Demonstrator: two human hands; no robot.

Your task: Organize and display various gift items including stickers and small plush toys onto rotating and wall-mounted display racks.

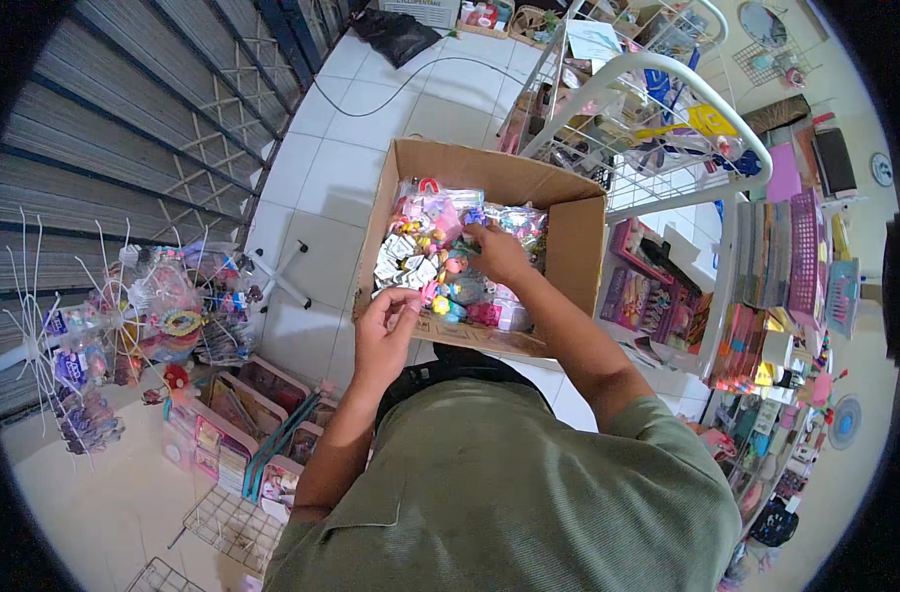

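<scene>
An open cardboard box [574,247] stands before me, filled with small colourful trinkets, many in clear plastic packets. My left hand [387,331] is at its near left corner, fingers curled in with thumb and fingertips close together. Beside those fingertips are a small pink piece and a pile of white cards [408,264] with little items on them. My right hand [499,255] reaches over the middle of the box, its fingers bent down among the packets. Whatever either hand pinches is too small or hidden to name. A pink trinket [440,217] lies at the far left inside.
A white wire rack [657,128] loaded with goods stands at the far right. Left are a display stand of hanging packets [179,316] and pink bins [238,414]. A black bag [396,35] and a cable [391,107] lie on the tiled floor.
</scene>
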